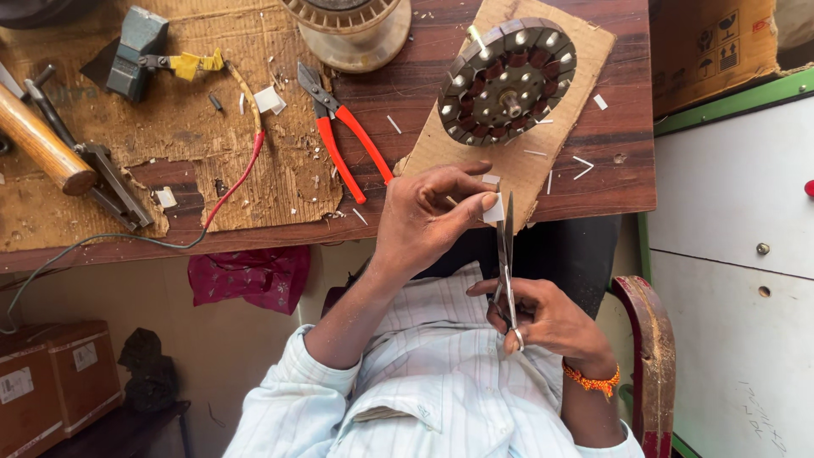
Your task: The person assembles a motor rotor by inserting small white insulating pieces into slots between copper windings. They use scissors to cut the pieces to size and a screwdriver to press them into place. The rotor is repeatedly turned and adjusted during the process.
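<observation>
Striped shirt [441, 373] nearest camera. Wooden table [610, 178] beyond grip, worn cardboard [170, 153] left of it, round stator [507, 80] on cardboard piece above it, red pliers [343, 136] upper left. Right hand [551, 318] closed round scissors [507, 263]; left hand [428, 216] pinched small white paper piece [494, 206] at blades. White slivers scattered: cutting seemingly partway, piece uncut.

1 scissors [507, 254], 1 red-handled pliers [343, 131], 1 stator [507, 80], 2 hands, 1 hammer [42, 144].
</observation>
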